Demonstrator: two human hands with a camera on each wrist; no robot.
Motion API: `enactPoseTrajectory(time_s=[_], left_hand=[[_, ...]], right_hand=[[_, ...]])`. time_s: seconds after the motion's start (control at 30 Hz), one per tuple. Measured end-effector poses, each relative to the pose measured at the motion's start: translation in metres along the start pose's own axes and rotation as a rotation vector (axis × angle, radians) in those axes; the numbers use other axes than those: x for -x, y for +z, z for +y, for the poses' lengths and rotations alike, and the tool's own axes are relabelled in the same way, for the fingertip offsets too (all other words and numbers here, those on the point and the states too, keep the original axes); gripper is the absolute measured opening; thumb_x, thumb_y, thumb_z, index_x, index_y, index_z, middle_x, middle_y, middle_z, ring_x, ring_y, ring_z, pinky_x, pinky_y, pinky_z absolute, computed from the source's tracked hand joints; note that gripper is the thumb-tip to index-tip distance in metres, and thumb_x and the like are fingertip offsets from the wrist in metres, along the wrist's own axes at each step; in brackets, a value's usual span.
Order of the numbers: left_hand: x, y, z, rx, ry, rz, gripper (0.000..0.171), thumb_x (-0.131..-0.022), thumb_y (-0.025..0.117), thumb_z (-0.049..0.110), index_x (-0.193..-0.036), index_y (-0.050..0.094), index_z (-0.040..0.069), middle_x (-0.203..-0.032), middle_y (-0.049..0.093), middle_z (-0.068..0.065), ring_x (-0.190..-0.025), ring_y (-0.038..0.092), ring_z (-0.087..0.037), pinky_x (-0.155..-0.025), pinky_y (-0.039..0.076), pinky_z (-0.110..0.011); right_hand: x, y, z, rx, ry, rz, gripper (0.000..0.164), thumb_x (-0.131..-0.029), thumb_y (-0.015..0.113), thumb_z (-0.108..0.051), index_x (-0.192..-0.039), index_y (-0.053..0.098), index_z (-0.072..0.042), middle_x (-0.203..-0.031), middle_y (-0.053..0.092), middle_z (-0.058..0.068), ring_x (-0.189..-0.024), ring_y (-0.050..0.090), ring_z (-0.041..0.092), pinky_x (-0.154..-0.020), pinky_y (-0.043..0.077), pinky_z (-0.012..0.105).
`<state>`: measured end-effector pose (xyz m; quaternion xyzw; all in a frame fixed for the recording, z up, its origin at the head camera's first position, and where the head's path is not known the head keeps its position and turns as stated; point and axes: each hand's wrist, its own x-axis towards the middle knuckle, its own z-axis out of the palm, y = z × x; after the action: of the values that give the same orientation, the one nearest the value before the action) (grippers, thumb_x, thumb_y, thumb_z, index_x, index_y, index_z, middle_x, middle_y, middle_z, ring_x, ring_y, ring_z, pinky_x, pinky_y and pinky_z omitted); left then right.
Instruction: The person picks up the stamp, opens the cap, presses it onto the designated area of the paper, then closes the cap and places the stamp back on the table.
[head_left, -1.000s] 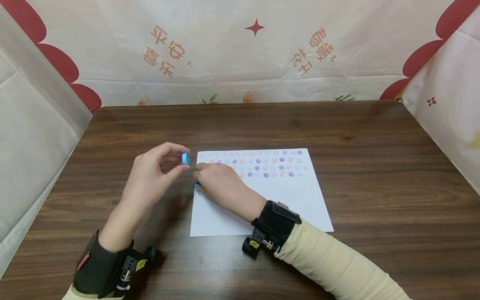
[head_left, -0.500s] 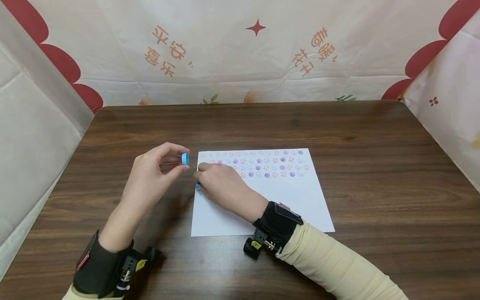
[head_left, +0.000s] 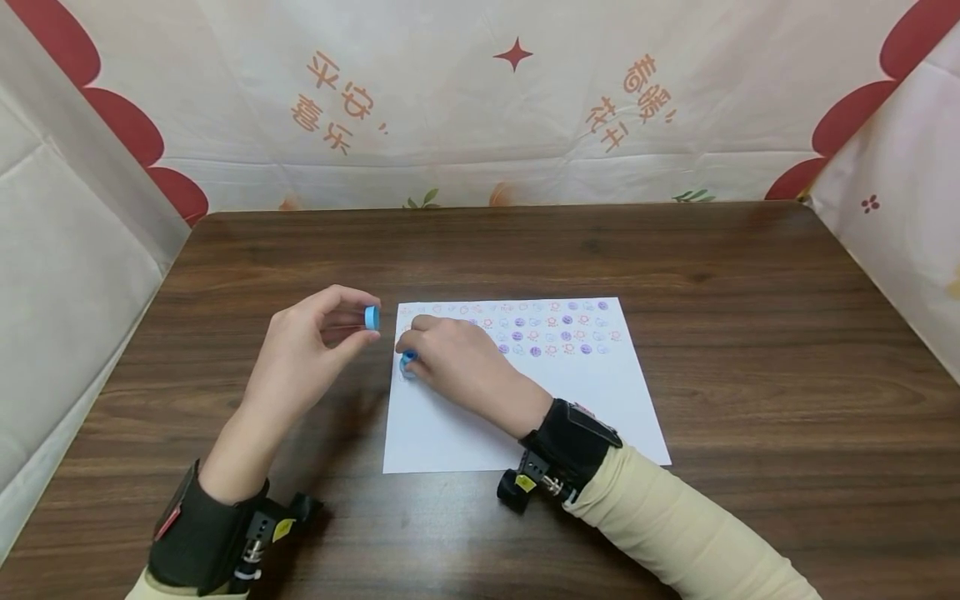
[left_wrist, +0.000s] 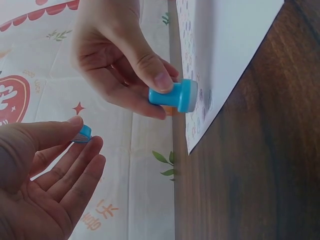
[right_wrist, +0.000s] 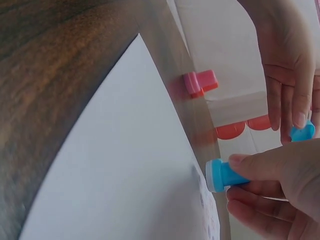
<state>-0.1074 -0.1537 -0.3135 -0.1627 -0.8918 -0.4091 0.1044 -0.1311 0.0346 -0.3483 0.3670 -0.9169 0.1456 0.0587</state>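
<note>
My right hand (head_left: 468, 367) pinches a blue self-inking stamp (head_left: 408, 360) between thumb and fingers, near the left side of a white sheet of paper (head_left: 525, 417). The stamp's pale end (left_wrist: 193, 95) faces the paper in the left wrist view; whether it touches cannot be told. Rows of small red, blue and purple prints (head_left: 536, 352) run across the paper's upper part, some hidden behind the right hand. Left of the paper, my left hand (head_left: 300, 346) is raised and holds a small blue cap (head_left: 372, 317) between thumb and fingers.
A pink-red stamp (right_wrist: 200, 82) stands on the table beyond the paper's edge in the right wrist view. The brown wooden table (head_left: 480, 250) ends at a white printed curtain (head_left: 450, 108) behind and at both sides. Both wrists wear black camera straps (head_left: 573, 446).
My right hand has shifted slightly right and up with the blue stamp, away from the paper's left edge, within the last half second. The left hand stays in place with the cap.
</note>
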Motion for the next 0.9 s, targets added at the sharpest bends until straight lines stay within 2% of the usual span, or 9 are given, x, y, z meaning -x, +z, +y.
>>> enactPoseTrajectory(time_s=[0.9], left_hand=[[-0.001,0.005,0.000,0.000,-0.015,-0.012,0.029,-0.081,0.075,0.006,-0.108,0.066,0.007,-0.101,0.072,-0.012,-0.090,0.069,-0.022,-0.080,0.060,-0.048]], right_hand=[[0.012,-0.025,0.025,-0.069,0.064,0.156,0.018,-0.085,0.073,-0.020,-0.100,0.074,-0.010,-0.090,0.069,0.001,-0.074,0.059,0.009,-0.067,0.057,0.027]])
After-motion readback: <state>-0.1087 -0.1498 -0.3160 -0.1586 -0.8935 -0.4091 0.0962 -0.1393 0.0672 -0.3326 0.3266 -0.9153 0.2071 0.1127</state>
